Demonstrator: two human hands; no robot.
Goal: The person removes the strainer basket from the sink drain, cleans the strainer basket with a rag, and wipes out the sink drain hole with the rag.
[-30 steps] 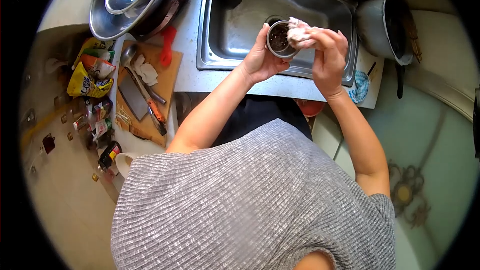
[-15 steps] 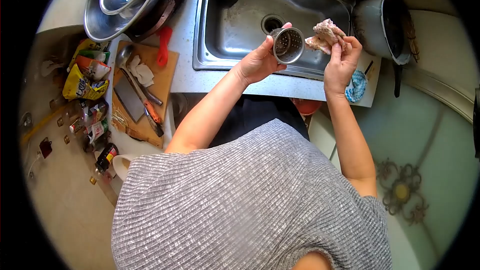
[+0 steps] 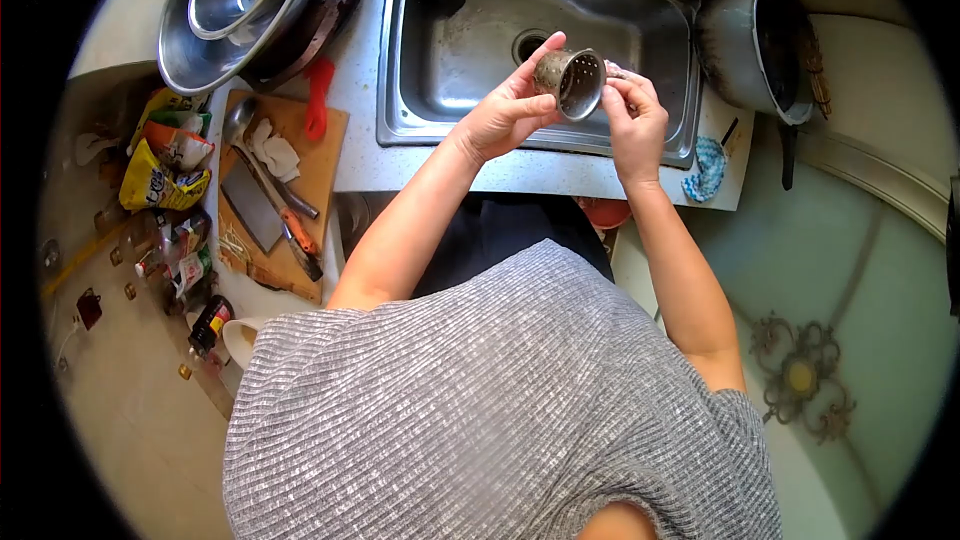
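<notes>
Over the near side of the steel sink (image 3: 480, 15), my left hand (image 3: 500, 118) grips a small perforated metal strainer cup (image 3: 577, 85). Its round opening faces right and toward me, and its punched holes show along the wall. My right hand (image 3: 637, 128) is at the cup's right rim with the fingers bent together. The crumpled pinkish cloth it holds is almost wholly hidden behind those fingers. Below and beyond the cup lies the sink drain (image 3: 530, 44).
Left of the sink, steel bowls (image 3: 180, 35) are stacked near a red-handled tool (image 3: 318, 100). A cutting board (image 3: 325, 155) carries a cleaver (image 3: 252, 205) and a ladle (image 3: 240, 120). To the right are a pot (image 3: 730, 45) and a blue-white scrubber (image 3: 706, 170).
My right hand has moved left with the cloth, from beside the strainer cup to its rim. The cup has tilted and turned a little in my left hand.
</notes>
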